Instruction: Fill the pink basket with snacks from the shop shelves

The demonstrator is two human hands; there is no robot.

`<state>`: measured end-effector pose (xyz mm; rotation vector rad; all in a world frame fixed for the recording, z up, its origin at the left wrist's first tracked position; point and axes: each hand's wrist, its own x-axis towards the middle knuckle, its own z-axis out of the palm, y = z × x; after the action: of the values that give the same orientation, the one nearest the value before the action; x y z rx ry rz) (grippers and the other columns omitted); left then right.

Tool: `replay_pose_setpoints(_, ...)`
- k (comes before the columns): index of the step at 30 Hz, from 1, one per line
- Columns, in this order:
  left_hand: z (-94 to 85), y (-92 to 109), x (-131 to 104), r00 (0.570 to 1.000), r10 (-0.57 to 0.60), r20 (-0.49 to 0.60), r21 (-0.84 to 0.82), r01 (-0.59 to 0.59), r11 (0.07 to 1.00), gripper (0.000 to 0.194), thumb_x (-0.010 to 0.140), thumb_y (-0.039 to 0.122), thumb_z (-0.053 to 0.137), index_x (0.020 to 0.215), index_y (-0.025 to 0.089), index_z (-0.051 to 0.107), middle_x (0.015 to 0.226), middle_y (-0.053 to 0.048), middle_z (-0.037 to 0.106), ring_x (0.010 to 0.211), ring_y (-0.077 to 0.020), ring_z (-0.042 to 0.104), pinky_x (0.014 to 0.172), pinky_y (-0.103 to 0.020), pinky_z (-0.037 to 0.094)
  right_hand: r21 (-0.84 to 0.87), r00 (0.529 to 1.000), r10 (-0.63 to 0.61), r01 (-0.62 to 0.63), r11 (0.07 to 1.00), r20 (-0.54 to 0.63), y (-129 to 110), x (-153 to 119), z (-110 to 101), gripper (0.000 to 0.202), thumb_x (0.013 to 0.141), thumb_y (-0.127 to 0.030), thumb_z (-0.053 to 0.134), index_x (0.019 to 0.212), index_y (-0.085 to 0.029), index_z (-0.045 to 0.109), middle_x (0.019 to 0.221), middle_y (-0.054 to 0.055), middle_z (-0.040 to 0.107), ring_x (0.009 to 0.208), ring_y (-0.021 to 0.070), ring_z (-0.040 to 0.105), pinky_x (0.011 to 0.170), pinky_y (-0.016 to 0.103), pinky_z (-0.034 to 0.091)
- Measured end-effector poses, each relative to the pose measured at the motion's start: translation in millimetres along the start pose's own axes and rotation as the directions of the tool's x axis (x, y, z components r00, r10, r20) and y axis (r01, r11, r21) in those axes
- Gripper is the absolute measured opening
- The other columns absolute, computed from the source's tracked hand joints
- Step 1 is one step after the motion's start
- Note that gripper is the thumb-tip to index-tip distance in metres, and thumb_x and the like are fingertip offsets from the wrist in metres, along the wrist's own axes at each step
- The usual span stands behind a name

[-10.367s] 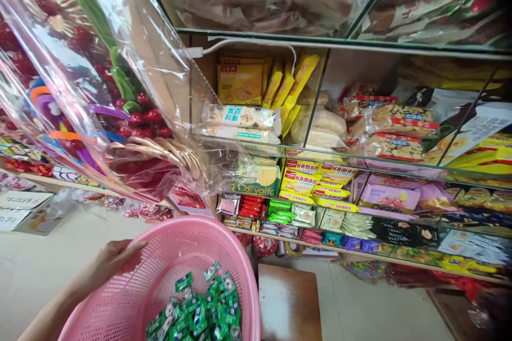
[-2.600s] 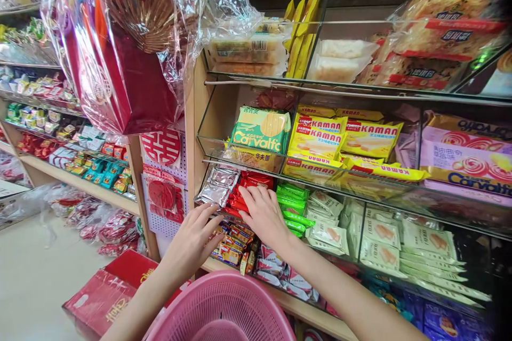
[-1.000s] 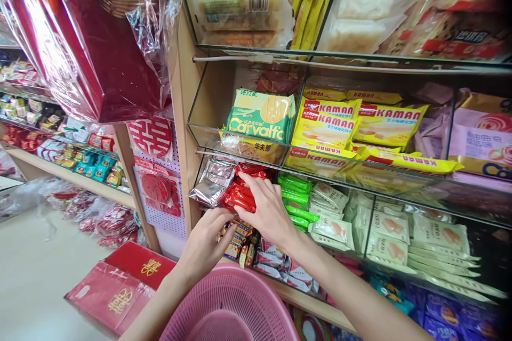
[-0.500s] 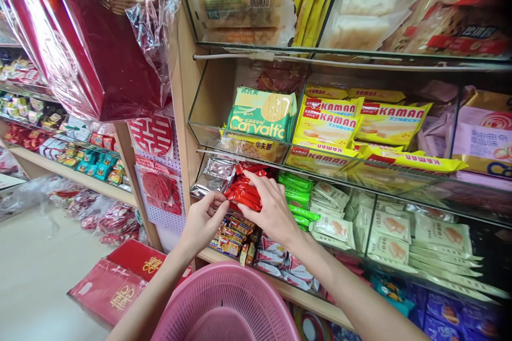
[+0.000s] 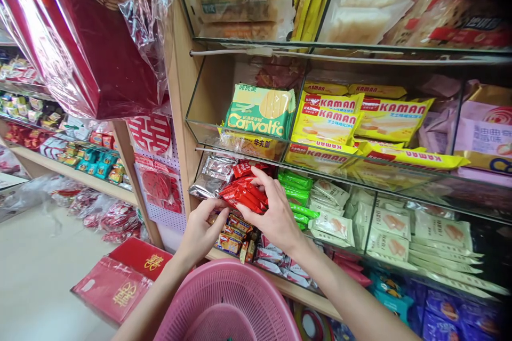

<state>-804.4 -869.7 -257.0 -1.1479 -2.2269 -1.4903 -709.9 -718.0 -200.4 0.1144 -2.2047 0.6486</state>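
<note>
My right hand [image 5: 276, 216] is closed round a bunch of slim red snack packets [image 5: 245, 194] at the front of a shelf compartment, its thumb underneath and fingers over the right end. At the bunch's left end is my left hand [image 5: 202, 226], fingers bent, with thumb and index finger a little apart and nothing visible between them. Silver foil packets [image 5: 212, 177] lie just left of the red ones. Green packets [image 5: 296, 192] sit to the right. Below my hands stands a pink plastic basket [image 5: 282, 306]; a small green bit shows at its bottom.
Above are clear-fronted bins with a green Carvalfa packet [image 5: 261, 112] and yellow KAMAN packets [image 5: 328, 122]. Small wrapped sweets [image 5: 232, 237] lie on the shelf underneath. A plastic-wrapped dark red bag [image 5: 116, 64] hangs upper left. Red gift bags [image 5: 116, 290] lie at lower left.
My left thumb and index finger have parted from a pinch and dropped slightly. The red bunch has fanned out a little in my right hand. The view has shifted slightly.
</note>
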Motion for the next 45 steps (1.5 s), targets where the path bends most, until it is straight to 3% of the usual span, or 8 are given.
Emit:
replay_pose_setpoints(10,-0.4,-6.4,-3.3,0.999,0.034,-0.018,0.015,-0.034,0.999,0.018,0.085,0.028,0.047,0.088,0.017,0.061,0.086,-0.005,0.066,0.081,-0.0167,0.061,0.073,-0.026,0.048,0.129,0.998,0.019,-0.011,0.992,-0.065,-15.9,-22.4,-6.4,0.069,0.076,-0.029,0.064,0.136,-0.03,0.029,0.111,0.004,0.057,0.099,0.0189,0.055,0.091,0.038,0.045)
replay_pose_setpoints(19,-6.7,3.2,-2.3,0.985,-0.016,-0.173,0.06,0.027,0.998,0.022,0.083,0.032,0.05,0.069,0.017,0.057,0.062,0.002,0.06,0.055,-0.0103,0.053,0.053,-0.019,0.04,0.475,0.935,0.336,-0.246,0.845,-0.113,-21.4,-52.6,-18.1,0.074,0.072,-0.03,0.069,0.135,-0.03,0.031,0.111,0.007,0.056,0.097,0.0194,0.057,0.086,0.037,0.05)
replay_pose_setpoints(23,-7.5,1.8,1.5,0.953,-0.023,-0.303,0.059,0.043,0.997,0.021,0.082,0.034,0.052,0.07,0.017,0.057,0.06,0.003,0.058,0.055,-0.0093,0.051,0.054,-0.018,0.04,0.739,0.854,0.519,-0.376,0.559,0.041,-26.4,-70.8,-25.8,0.076,0.07,-0.03,0.071,0.135,-0.031,0.031,0.114,0.007,0.057,0.098,0.0208,0.058,0.083,0.036,0.052)
replay_pose_setpoints(28,-6.3,0.5,8.6,0.958,-0.085,-0.275,-0.022,0.082,0.996,0.02,0.081,0.035,0.053,0.087,0.016,0.06,0.054,0.007,0.05,0.047,-0.0072,0.043,0.047,-0.017,0.035,0.894,0.612,0.695,-0.436,-0.102,0.378,-28.1,-96.7,-25.4,0.06,0.068,-0.033,0.074,0.123,-0.03,0.049,0.108,0.002,0.065,0.092,0.018,0.062,0.083,0.035,0.049)
replay_pose_setpoints(32,-1.6,9.8,-1.6,0.944,-0.095,-0.316,-0.045,0.085,0.995,0.021,0.081,0.034,0.054,0.089,0.016,0.061,0.055,0.006,0.051,0.05,-0.0079,0.045,0.049,-0.018,0.037,0.765,0.479,0.601,-0.331,-0.552,0.64,-20.3,-118.1,-16.6,0.03,0.072,-0.038,0.07,0.097,-0.021,0.067,0.095,0.002,0.071,0.087,0.0143,0.063,0.078,0.028,0.049)
replay_pose_setpoints(35,7.7,26.1,-26.1,0.952,-0.13,-0.276,-0.105,0.104,0.989,0.019,0.082,0.034,0.055,0.09,0.017,0.061,0.059,0.005,0.055,0.053,-0.0086,0.048,0.051,-0.018,0.039,0.663,0.436,0.52,-0.293,-0.689,0.734,-15.3,-130.9,-10.6,0.025,0.069,-0.035,0.074,0.088,-0.02,0.069,0.088,0.0,0.073,0.079,0.0112,0.064,0.072,0.024,0.049)
replay_pose_setpoints(39,27.4,51.6,-67.4,0.957,-0.276,-0.092,-0.264,0.244,0.933,0.02,0.083,0.035,0.056,0.095,0.02,0.061,0.083,0.0,0.063,0.073,-0.0111,0.057,0.068,-0.02,0.045,0.608,0.374,0.498,-0.285,-0.741,0.783,-13.4,-144.1,-6.4,0.025,0.067,-0.033,0.075,0.087,-0.019,0.069,0.084,-0.001,0.074,0.074,0.012,0.064,0.069,0.026,0.049)
replay_pose_setpoints(45,50.7,69.6,-97.0,0.854,-0.434,0.287,-0.556,0.517,0.651,0.036,0.083,0.035,0.058,0.116,0.024,0.051,0.119,-0.006,0.057,0.104,-0.0185,0.056,0.089,-0.03,0.047,0.56,0.286,0.49,-0.271,-0.783,0.824,-15.5,-156.9,-4.7,0.025,0.075,-0.028,0.067,0.098,-0.017,0.067,0.095,0.004,0.073,0.085,0.015,0.065,0.071,0.028,0.049)
